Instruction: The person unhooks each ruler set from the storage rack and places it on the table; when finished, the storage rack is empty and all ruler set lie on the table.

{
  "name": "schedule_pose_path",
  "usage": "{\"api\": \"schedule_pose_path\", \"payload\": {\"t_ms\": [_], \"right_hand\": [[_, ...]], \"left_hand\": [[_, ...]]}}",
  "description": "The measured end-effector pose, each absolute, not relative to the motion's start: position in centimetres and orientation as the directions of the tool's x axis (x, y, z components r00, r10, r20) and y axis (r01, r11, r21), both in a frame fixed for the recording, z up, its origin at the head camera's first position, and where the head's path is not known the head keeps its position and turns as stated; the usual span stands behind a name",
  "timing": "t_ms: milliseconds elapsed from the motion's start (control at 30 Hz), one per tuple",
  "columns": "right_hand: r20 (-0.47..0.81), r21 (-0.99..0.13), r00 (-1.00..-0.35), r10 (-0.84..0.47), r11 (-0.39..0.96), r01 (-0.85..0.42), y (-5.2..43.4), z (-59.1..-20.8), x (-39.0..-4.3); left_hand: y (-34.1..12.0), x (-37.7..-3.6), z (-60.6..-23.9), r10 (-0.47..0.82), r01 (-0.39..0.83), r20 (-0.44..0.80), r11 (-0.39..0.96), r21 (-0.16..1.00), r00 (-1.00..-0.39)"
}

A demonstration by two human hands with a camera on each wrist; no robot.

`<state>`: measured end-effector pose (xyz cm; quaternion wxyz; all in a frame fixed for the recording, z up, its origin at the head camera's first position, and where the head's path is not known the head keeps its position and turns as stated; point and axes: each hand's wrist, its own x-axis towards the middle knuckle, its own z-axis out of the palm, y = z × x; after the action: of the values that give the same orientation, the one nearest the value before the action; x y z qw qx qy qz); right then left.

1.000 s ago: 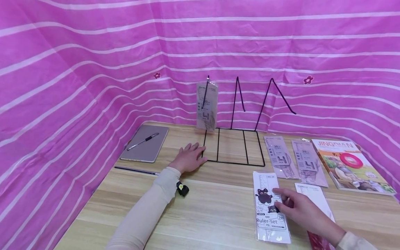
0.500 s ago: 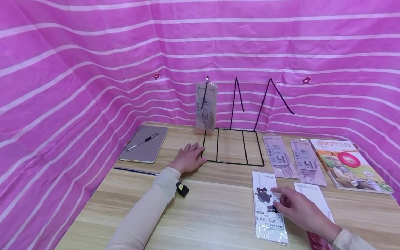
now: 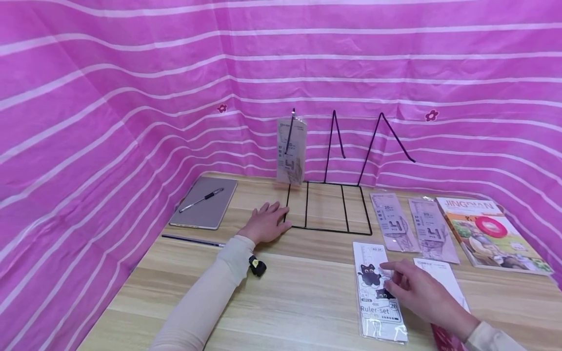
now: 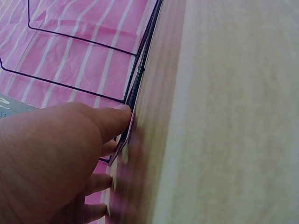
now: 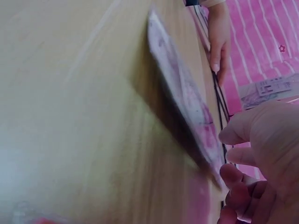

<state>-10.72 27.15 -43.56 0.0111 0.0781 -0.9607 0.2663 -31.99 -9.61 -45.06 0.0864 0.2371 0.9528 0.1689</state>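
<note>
My left hand (image 3: 269, 222) lies flat on the wooden table (image 3: 298, 292), its fingertips against the left edge of a black wire rack (image 3: 327, 229). The left wrist view shows the thumb (image 4: 114, 119) touching the rack's base wire (image 4: 79, 86). My right hand (image 3: 397, 282) is on a "Ruler-set" packet (image 3: 373, 304) printed with black cats. In the right wrist view this packet (image 5: 182, 88) tilts up off the table, with its near edge between thumb and fingers (image 5: 233, 175). A ruler packet (image 3: 291, 151) hangs on the rack's left upright.
Two ruler packets (image 3: 392, 222) (image 3: 432, 229) and a colourful book (image 3: 491, 234) lie at the right. A white packet (image 3: 443, 275) lies under my right hand. A grey notebook (image 3: 206, 212) with a pen (image 3: 201, 199) and a dark pencil (image 3: 190, 239) lie left. Pink striped cloth (image 3: 131, 122) surrounds the table.
Both hands stay where they were. My right fingers have shifted slightly on the cat packet.
</note>
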Motion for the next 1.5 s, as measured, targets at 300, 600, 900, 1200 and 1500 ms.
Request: {"api": "schedule_pose_path", "payload": {"t_ms": [300, 600, 900, 1200, 1500], "right_hand": [[0.219, -0.514, -0.967, -0.132, 0.827, -0.229, 26.9, -42.7, -11.6], [0.303, -0.489, -0.945, -0.124, 0.831, -0.266, 28.3, -43.3, -12.8], [0.220, -0.387, -0.959, -0.181, 0.886, -0.256, 28.4, -41.8, -17.4], [0.053, -0.358, -0.990, -0.130, 0.923, -0.141, 27.3, -42.2, -22.2], [0.052, -0.310, -0.988, -0.147, 0.938, -0.156, 27.0, -43.5, -23.8]], "left_hand": [[-9.6, -31.9, -45.0, 0.481, 0.428, -0.079, 0.833, 0.350, -0.873], [-9.7, -31.8, -45.0, 0.482, 0.427, -0.070, 0.826, 0.368, -0.873], [-9.7, -31.7, -45.1, 0.476, 0.424, -0.069, 0.832, 0.358, -0.877], [-9.5, -31.8, -45.4, 0.477, 0.434, -0.056, 0.836, 0.337, -0.877], [-9.6, -31.9, -45.4, 0.476, 0.430, -0.056, 0.835, 0.343, -0.878]]}}
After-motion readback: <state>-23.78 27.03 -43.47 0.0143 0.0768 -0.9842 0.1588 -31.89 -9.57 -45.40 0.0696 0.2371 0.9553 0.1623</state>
